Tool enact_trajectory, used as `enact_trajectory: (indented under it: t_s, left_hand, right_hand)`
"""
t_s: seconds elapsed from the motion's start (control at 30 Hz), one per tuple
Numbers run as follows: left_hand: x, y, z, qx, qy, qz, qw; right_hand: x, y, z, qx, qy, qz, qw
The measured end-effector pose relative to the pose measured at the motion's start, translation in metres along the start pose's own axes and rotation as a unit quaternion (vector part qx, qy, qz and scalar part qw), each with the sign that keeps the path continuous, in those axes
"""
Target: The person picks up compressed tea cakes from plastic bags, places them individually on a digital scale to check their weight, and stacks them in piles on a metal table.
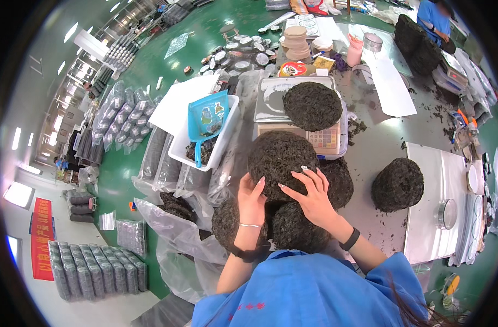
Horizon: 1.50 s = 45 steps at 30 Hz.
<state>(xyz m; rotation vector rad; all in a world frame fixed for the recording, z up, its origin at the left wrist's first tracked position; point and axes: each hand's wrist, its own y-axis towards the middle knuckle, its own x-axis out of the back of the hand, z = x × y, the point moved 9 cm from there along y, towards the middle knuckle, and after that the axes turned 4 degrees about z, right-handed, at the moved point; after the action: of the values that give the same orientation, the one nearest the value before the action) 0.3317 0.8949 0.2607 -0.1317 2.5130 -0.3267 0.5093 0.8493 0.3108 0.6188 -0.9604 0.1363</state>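
A thick round cake of dark dried seaweed (282, 153) is tilted up in front of me, between my hands. My left hand (251, 202) grips its lower left edge. The spread fingers of my right hand (314, 198) press on its lower right face. Beneath and around it are more seaweed cakes, one at the left (232, 222), one near my chest (300, 229) and one by my right wrist (339, 184), partly hidden. Just beyond, a flat round seaweed cake (313, 105) lies on the platform of a digital scale (269, 98), partly covering it.
A seaweed stack (398, 186) stands at right, beside a white board (424, 237) with a clear ring (447, 214). At left, a white bin (232, 133) holds a blue dustpan (198, 116), near clear plastic bags (183, 229). A co-worker (431, 20) is at far right.
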Motion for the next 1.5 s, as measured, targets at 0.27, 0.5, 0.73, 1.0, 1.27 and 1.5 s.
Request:
enact_trajectory:
  t_s: [0.27,0.5,0.73,1.0,1.27,1.5]
  left_hand:
    - [0.007,0.022,-0.044,-0.056,-0.072,-0.005,0.996]
    - [-0.066,0.084,-0.028,-0.022,-0.101,0.042,0.994]
    - [-0.080,0.124,0.010,0.001,0.050,0.011,0.999]
    - [-0.057,0.071,0.099,0.088,0.105,0.056,0.989]
    - [-0.006,0.020,0.102,0.069,0.077,0.098,0.990]
    - [0.044,-0.025,0.114,0.116,0.086,0.026,0.989]
  right_hand:
    - [0.016,0.074,-0.124,-0.099,-0.113,-0.094,0.984]
    - [0.018,0.061,-0.207,-0.061,-0.231,-0.109,0.965]
    - [0.150,-0.102,-0.201,-0.276,-0.235,-0.277,0.890]
    - [0.120,-0.312,-0.249,-0.482,-0.296,-0.078,0.821]
    - [0.127,-0.301,-0.239,-0.432,-0.279,-0.066,0.855]
    - [0.092,-0.210,-0.199,-0.332,-0.188,-0.109,0.918]
